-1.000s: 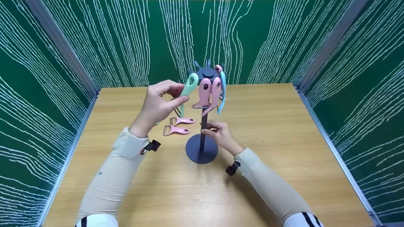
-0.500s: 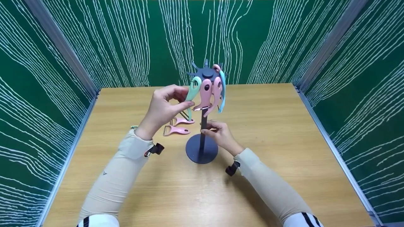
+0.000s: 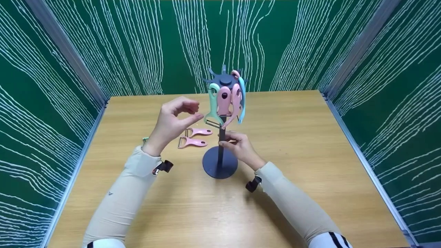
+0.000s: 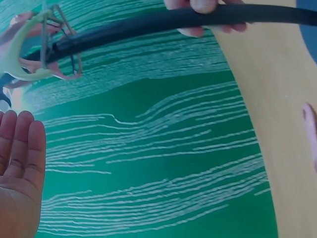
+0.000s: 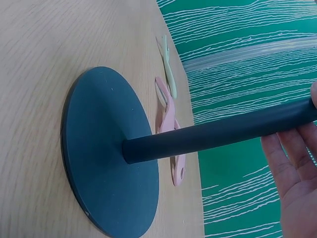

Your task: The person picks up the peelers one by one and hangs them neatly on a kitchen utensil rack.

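The left hand [image 3: 172,119] is empty, fingers apart from thumb, the right hand [image 3: 243,148] pinches the stand post [image 3: 220,155], and the left-hanging green peeler [image 3: 213,103] looks light, stiff, smooth, best held around its middle.

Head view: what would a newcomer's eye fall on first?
Probably the dark stand near the picture's centre, with a green peeler, pink peelers and a blue peeler hanging round its top. Next, the two hands: the left hand beside the green peeler, the right hand pinching the stand lower down. Behind, the green walls are streaked with white.
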`<move>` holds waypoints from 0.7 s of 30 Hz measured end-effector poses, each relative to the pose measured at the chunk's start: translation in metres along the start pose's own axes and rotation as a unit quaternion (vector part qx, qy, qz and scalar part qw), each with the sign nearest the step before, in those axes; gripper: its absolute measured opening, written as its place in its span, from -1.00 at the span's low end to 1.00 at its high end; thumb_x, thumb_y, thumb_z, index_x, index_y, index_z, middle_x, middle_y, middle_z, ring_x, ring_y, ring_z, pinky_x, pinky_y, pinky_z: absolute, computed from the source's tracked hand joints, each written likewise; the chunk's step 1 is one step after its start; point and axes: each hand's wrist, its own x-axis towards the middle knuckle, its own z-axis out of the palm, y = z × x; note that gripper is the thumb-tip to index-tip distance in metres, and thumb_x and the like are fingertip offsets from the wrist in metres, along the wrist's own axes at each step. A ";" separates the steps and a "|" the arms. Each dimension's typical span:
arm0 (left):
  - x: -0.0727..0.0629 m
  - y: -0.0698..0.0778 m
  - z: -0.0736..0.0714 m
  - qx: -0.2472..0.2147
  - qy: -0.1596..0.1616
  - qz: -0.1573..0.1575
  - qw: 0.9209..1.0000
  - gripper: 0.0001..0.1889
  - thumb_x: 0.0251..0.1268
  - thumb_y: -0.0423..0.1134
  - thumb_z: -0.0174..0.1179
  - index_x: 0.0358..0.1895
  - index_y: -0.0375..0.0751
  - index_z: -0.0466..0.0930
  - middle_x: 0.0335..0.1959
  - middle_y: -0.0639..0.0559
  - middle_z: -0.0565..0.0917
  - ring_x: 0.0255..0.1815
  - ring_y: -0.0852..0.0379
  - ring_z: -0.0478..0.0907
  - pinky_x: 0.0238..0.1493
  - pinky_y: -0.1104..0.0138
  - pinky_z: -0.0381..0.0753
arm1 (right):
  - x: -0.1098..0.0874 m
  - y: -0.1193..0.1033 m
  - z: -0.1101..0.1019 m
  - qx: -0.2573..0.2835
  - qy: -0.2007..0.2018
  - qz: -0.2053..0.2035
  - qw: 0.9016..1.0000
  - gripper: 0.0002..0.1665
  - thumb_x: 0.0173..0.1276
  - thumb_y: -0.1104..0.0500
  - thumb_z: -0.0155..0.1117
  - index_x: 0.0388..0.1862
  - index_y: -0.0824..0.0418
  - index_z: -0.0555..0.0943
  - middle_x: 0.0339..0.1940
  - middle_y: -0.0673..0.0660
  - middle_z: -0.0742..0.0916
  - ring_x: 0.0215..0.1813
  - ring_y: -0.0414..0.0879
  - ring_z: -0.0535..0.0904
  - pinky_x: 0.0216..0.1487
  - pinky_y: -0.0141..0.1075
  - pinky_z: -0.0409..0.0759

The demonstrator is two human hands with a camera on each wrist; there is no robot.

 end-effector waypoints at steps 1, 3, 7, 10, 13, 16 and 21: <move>-0.002 -0.002 -0.001 0.003 0.000 -0.006 1.000 -0.70 0.31 -0.46 0.51 0.06 -0.44 0.74 -0.09 -0.25 0.81 -0.07 0.16 0.75 0.11 0.34 0.77 | 0.000 0.000 0.000 -0.002 0.001 0.001 1.000 -0.72 0.46 0.41 0.43 0.11 0.41 0.79 -0.11 0.36 0.81 -0.12 -0.18 0.70 -0.07 -0.39 0.78; -0.006 -0.007 -0.004 0.007 -0.003 -0.014 1.000 -0.69 0.30 -0.46 0.51 0.07 -0.43 0.74 -0.08 -0.25 0.81 -0.07 0.01 0.77 0.11 0.36 0.76 | 0.000 0.000 0.000 -0.002 0.001 0.005 1.000 -0.71 0.45 0.42 0.44 0.12 0.41 0.79 -0.10 0.35 0.82 -0.11 -0.16 0.71 -0.07 -0.39 0.78; -0.014 -0.019 -0.009 0.013 -0.012 -0.035 0.999 -0.68 0.28 -0.48 0.52 0.07 -0.42 0.75 -0.08 -0.24 0.81 -0.07 -0.11 0.77 0.11 0.36 0.75 | -0.001 -0.001 0.001 0.000 0.003 0.011 1.000 -0.70 0.45 0.41 0.44 0.13 0.42 0.79 -0.07 0.36 0.83 -0.10 -0.16 0.71 -0.05 -0.39 0.77; -0.020 -0.028 -0.011 0.020 -0.021 -0.053 0.998 -0.69 0.29 -0.46 0.52 0.08 -0.40 0.75 -0.07 -0.21 0.81 -0.08 -0.05 0.77 0.11 0.34 0.76 | -0.002 0.000 0.001 -0.001 0.002 0.015 1.000 -0.70 0.46 0.40 0.44 0.13 0.42 0.79 -0.06 0.37 0.83 -0.09 -0.16 0.72 -0.04 -0.39 0.78; -0.026 -0.035 -0.013 0.029 -0.031 -0.072 0.997 -0.68 0.31 -0.42 0.53 0.09 -0.39 0.75 -0.05 -0.20 0.81 -0.06 -0.08 0.77 0.13 0.28 0.77 | -0.003 -0.001 0.001 -0.003 0.001 0.019 1.000 -0.71 0.47 0.40 0.43 0.13 0.41 0.78 -0.06 0.37 0.82 -0.09 -0.16 0.72 -0.02 -0.38 0.78; -0.032 -0.044 -0.013 0.037 -0.044 -0.086 0.995 -0.67 0.33 -0.39 0.52 0.11 -0.37 0.75 -0.02 -0.20 0.81 -0.03 -0.20 0.77 0.15 0.22 0.78 | -0.002 -0.001 0.000 0.000 0.000 0.020 1.000 -0.70 0.47 0.40 0.43 0.15 0.42 0.78 -0.04 0.38 0.82 -0.08 -0.16 0.72 -0.01 -0.36 0.78; -0.042 -0.062 -0.011 0.060 -0.062 -0.094 0.992 -0.66 0.33 -0.36 0.54 0.11 -0.36 0.75 -0.02 -0.19 0.81 -0.02 -0.28 0.77 0.14 0.15 0.79 | -0.001 -0.002 0.000 0.005 0.002 0.024 1.000 -0.71 0.46 0.40 0.43 0.13 0.42 0.79 -0.04 0.38 0.82 -0.09 -0.18 0.72 0.00 -0.34 0.79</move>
